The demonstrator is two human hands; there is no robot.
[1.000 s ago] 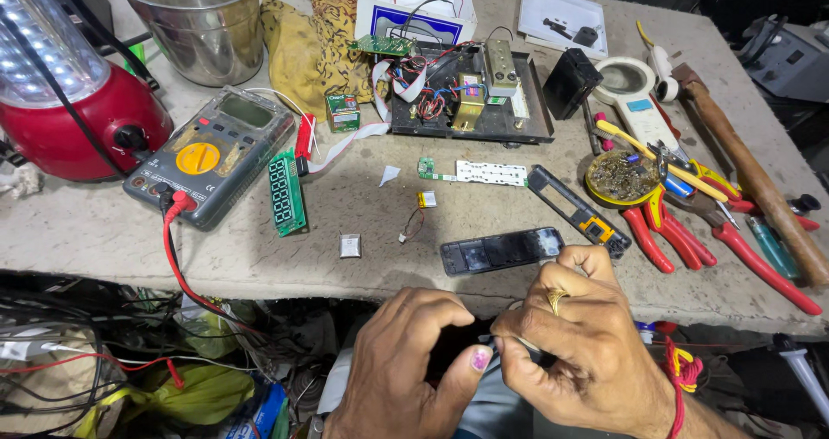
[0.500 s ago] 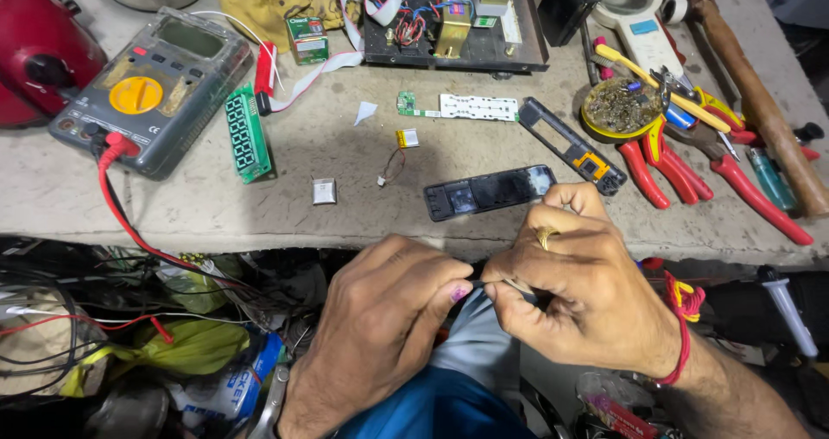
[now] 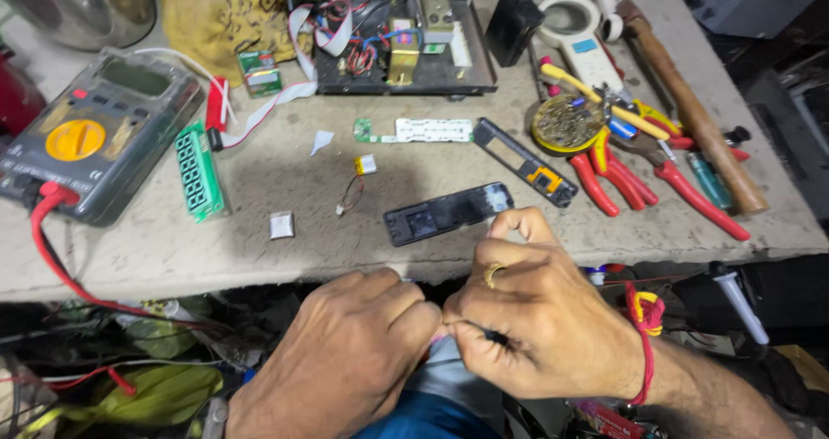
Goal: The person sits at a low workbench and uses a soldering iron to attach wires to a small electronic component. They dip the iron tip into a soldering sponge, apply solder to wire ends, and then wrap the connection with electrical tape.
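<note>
My right hand (image 3: 535,318) pinches a thin black tool (image 3: 484,335), fingers curled tight; my left hand (image 3: 345,353) is clenched against it, what it grips hidden. Both sit just off the near edge of the workbench (image 3: 259,258), over cluttered wires below. Just beyond lies one black casing (image 3: 447,214), with bare surface to its left. Further out: one multimeter (image 3: 95,137), one green display strip (image 3: 199,173), two red-handled pliers (image 3: 639,167), one hammer (image 3: 691,107).
</note>
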